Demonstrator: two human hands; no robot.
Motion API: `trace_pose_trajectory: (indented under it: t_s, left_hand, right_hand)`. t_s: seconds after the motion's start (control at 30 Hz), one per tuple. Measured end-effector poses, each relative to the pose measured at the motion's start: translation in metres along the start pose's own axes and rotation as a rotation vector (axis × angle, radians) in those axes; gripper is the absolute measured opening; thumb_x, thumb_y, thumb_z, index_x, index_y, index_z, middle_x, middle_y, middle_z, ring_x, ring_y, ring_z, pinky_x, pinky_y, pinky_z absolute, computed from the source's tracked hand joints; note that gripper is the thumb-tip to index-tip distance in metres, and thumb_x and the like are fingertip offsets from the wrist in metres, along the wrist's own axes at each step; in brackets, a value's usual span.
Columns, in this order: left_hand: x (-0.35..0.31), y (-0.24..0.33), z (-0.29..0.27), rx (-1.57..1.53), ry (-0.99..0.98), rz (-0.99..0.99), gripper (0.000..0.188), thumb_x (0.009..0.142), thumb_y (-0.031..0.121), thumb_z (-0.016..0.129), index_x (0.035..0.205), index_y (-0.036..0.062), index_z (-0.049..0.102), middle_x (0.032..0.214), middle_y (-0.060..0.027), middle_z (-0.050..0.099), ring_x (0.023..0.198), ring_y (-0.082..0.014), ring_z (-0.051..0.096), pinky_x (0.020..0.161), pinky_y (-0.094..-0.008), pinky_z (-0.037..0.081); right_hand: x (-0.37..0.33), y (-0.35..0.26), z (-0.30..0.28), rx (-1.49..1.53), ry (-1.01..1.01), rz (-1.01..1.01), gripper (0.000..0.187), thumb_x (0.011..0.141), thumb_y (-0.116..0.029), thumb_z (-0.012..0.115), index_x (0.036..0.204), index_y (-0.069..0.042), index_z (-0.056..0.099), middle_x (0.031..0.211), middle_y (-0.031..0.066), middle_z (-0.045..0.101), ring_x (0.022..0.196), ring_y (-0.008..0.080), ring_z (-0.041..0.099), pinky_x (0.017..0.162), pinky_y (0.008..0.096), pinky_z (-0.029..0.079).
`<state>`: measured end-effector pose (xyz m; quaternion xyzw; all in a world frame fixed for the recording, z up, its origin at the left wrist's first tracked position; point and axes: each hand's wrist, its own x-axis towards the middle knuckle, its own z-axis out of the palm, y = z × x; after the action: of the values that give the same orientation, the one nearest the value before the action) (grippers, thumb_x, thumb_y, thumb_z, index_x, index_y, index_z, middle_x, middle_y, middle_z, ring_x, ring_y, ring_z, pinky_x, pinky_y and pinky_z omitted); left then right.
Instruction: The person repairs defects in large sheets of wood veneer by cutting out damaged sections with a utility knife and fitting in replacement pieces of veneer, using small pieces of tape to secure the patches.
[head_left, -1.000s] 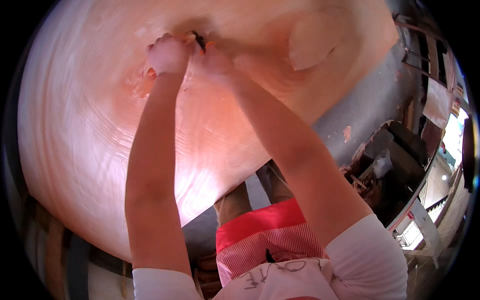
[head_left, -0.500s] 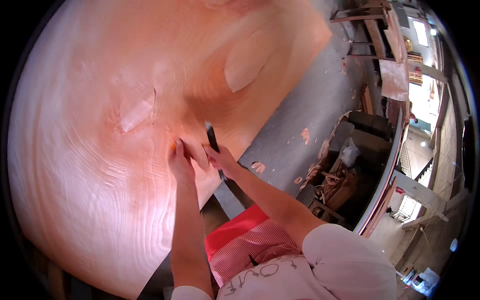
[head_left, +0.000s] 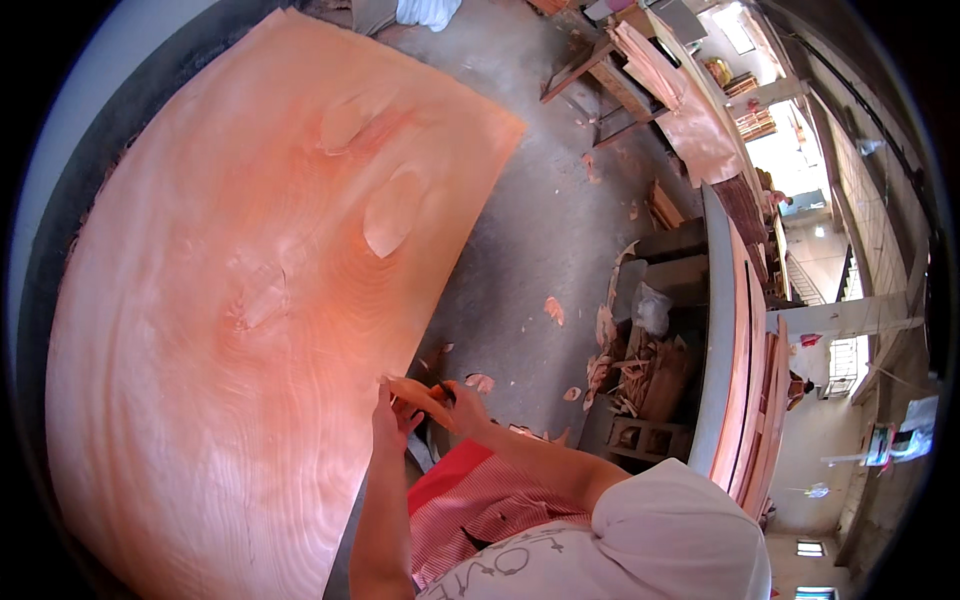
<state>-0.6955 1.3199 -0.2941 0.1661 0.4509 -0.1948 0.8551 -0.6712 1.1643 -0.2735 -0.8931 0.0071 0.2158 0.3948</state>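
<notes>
A large wood veneer sheet (head_left: 200, 420) spreads out in front of me, its wavy grain broken by several oval patches, one of them a pale oval patch (head_left: 393, 212) near the right edge. By the sheet's near right edge, my left hand (head_left: 386, 418) is closed on one end of a small, curled veneer strip (head_left: 422, 394). My right hand (head_left: 464, 410) is closed round a dark, narrow-bladed tool (head_left: 446, 391), mostly hidden by the fingers. Its fingers are also close to the strip's other end; I cannot tell whether they grip it.
Veneer scraps (head_left: 553, 310) lie on the grey floor right of the sheet. Further right are concrete blocks (head_left: 650, 437), a clear plastic bag (head_left: 651, 308) and a pile of wood offcuts (head_left: 650, 378). A wooden stand (head_left: 615, 85) bears more veneer at the back.
Both hands have come back from over the sheet to its near edge. A veneer strip now shows between them. The tool's blade no longer stands out clearly. My view takes in more of the sheet.
</notes>
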Motion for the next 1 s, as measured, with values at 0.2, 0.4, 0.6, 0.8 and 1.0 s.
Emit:
trace_pose_trajectory:
  t_s: [0.2,0.4,0.6,0.8,1.0]
  left_hand:
    - [-0.002,-0.078,-0.037,-0.218,-0.297,0.138,0.020,0.086,0.025,0.050,0.087,0.0056,0.057,0.085,-0.0090,0.060,0.077,-0.0220,0.057,0.073,-0.0358,0.049]
    - [-0.081,-0.124,-0.044,-0.356,-0.340,-0.097,0.042,0.074,0.002,0.035,0.115,-0.0070,0.039,0.116,-0.0209,0.046,0.109,-0.0342,0.045,0.092,-0.0503,0.038]
    - [-0.130,-0.191,-0.063,-0.358,-0.208,-0.066,0.044,0.080,0.003,0.030,0.122,-0.0097,0.032,0.121,-0.0216,0.044,0.114,-0.0361,0.041,0.102,-0.0474,0.030]
    - [-0.122,-0.233,-0.174,-0.066,0.246,0.063,0.020,0.083,0.022,0.046,0.099,0.0090,0.050,0.087,-0.0094,0.055,0.076,-0.0204,0.055,0.062,-0.0346,0.045]
    - [-0.126,-0.253,-0.455,0.013,0.789,0.260,0.012,0.080,0.012,0.048,0.086,0.0055,0.055,0.078,-0.0058,0.056,0.067,-0.0150,0.055,0.054,-0.0265,0.046]
  right_hand:
    - [-0.064,0.067,-0.005,0.649,0.016,0.059,0.024,0.079,-0.020,0.063,0.095,-0.007,0.050,0.082,0.0019,0.054,0.073,0.0125,0.051,0.064,0.0288,0.045]
    - [-0.134,0.074,-0.048,1.110,-0.134,0.504,0.015,0.083,-0.015,0.058,0.093,-0.005,0.053,0.088,0.0047,0.059,0.079,0.0149,0.059,0.070,0.0283,0.049]
    - [-0.204,0.124,-0.050,1.146,-0.103,0.614,0.014,0.081,-0.011,0.059,0.094,-0.006,0.054,0.087,0.0048,0.060,0.074,0.0166,0.059,0.066,0.0296,0.051]
    - [-0.253,0.154,-0.013,0.845,-0.012,0.580,0.015,0.084,-0.019,0.055,0.093,-0.007,0.055,0.071,0.0015,0.057,0.055,0.0117,0.054,0.048,0.0266,0.045]
    - [-0.308,0.203,0.056,0.310,-0.189,0.597,0.024,0.083,-0.023,0.056,0.099,-0.007,0.056,0.073,0.0026,0.057,0.055,0.0092,0.051,0.043,0.0232,0.037]
